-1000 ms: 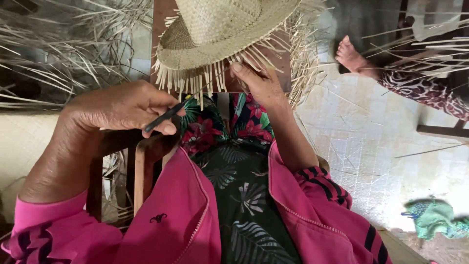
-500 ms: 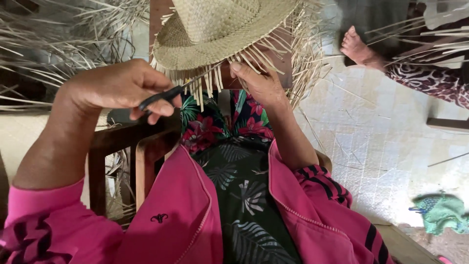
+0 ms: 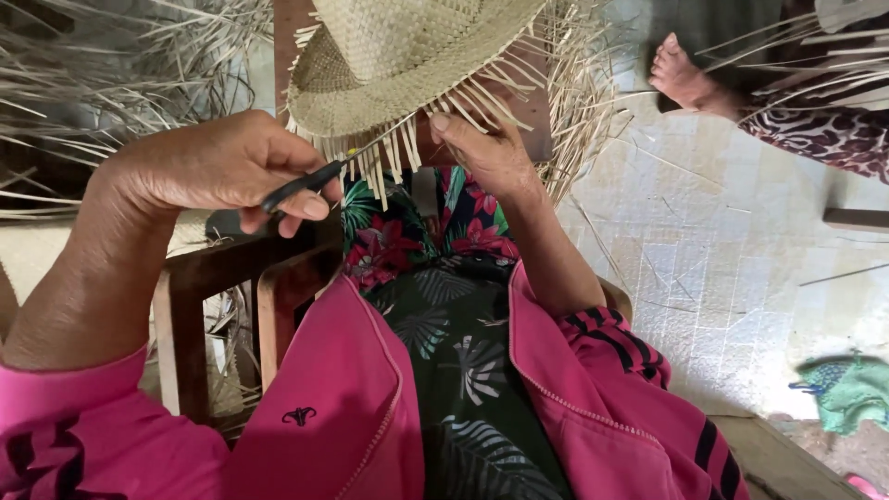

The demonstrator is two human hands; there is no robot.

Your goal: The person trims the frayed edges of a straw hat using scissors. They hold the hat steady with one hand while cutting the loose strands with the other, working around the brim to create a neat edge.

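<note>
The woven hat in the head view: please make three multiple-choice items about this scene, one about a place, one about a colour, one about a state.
1. Where is the woven straw hat?
A. on the tiled floor
B. above the person's lap, near both hands
C. on the green cloth

2. What colour is the jacket?
A. pink
B. white
C. yellow

3. How is the hat's brim edge?
A. smooth and bound
B. loose strands sticking out
C. burnt black

Answers:
1 B: the right hand touches its fringe, and the left hand is beside it.
2 A: both sleeves are bright pink.
3 B: straw ends hang free where the left hand's dark-handled tool meets them.
</note>
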